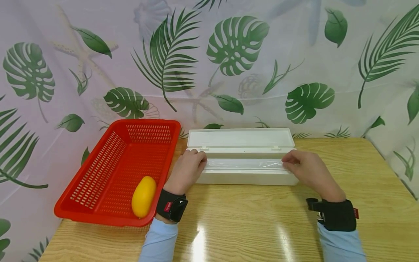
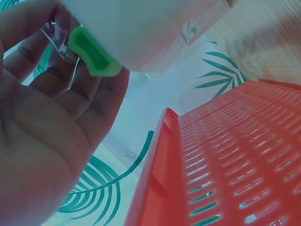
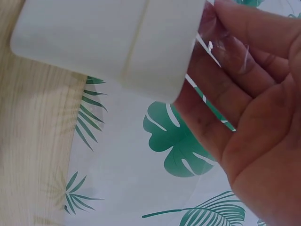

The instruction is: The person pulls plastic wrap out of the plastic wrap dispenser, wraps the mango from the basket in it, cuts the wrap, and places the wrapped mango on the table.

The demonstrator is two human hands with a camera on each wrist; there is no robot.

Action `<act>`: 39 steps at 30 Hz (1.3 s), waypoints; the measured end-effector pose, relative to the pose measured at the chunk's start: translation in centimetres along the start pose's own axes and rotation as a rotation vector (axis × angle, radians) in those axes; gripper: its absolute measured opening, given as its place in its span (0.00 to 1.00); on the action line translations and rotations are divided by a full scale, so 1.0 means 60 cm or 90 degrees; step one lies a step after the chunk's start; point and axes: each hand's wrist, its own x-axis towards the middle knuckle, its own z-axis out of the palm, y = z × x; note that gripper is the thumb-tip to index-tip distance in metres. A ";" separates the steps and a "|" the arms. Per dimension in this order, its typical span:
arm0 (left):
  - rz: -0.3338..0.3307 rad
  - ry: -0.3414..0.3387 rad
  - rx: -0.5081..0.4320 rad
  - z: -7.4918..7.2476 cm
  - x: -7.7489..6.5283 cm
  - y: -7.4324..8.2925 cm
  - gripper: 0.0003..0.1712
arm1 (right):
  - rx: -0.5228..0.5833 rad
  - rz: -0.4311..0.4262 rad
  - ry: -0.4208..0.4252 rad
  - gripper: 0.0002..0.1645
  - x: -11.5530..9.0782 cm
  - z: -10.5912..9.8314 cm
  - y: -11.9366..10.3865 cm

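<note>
A long white cling film dispenser [image 1: 245,178] stands on the table with its lid [image 1: 240,137] tipped back. Clear cling film [image 1: 243,163] lies along its top opening. My left hand [image 1: 188,169] is at the dispenser's left end, pinching the film there. At the other end, my right hand [image 1: 304,169] pinches the film's right corner between thumb and fingers. Crinkled film [image 3: 235,52] shows among the right fingers in the right wrist view. A green slider [image 2: 94,54] sticks out from the dispenser's end beside the left fingers.
To the left stands a red perforated basket [image 1: 108,218], its right side close by the left wrist. It holds a yellow mango [image 1: 144,196]. A leaf-printed cloth [image 1: 229,91] hangs behind the wooden table [image 1: 242,225].
</note>
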 end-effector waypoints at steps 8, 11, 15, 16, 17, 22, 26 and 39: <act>-0.016 0.016 0.010 -0.005 -0.001 0.001 0.02 | 0.007 -0.011 0.025 0.05 -0.002 -0.001 -0.006; -0.013 0.023 0.010 -0.008 -0.001 0.003 0.02 | 0.011 -0.009 0.021 0.05 -0.002 -0.003 -0.008; -0.009 0.031 0.011 -0.010 -0.002 0.004 0.02 | 0.018 -0.010 0.017 0.06 -0.003 -0.005 -0.010; -0.010 0.033 0.013 -0.010 -0.002 0.005 0.02 | 0.021 -0.013 0.018 0.06 -0.003 -0.005 -0.010; -0.011 0.033 0.013 -0.011 -0.002 0.005 0.02 | 0.024 -0.016 0.020 0.06 -0.003 -0.005 -0.011; -0.018 0.033 0.017 -0.013 -0.001 0.006 0.02 | 0.029 -0.035 0.037 0.05 -0.003 -0.006 -0.011; -0.019 0.040 0.022 -0.015 -0.002 0.008 0.02 | 0.023 -0.052 0.055 0.05 -0.004 -0.008 -0.012; -0.008 0.075 0.033 -0.026 -0.004 0.014 0.02 | -0.001 -0.113 0.141 0.05 -0.004 -0.009 -0.014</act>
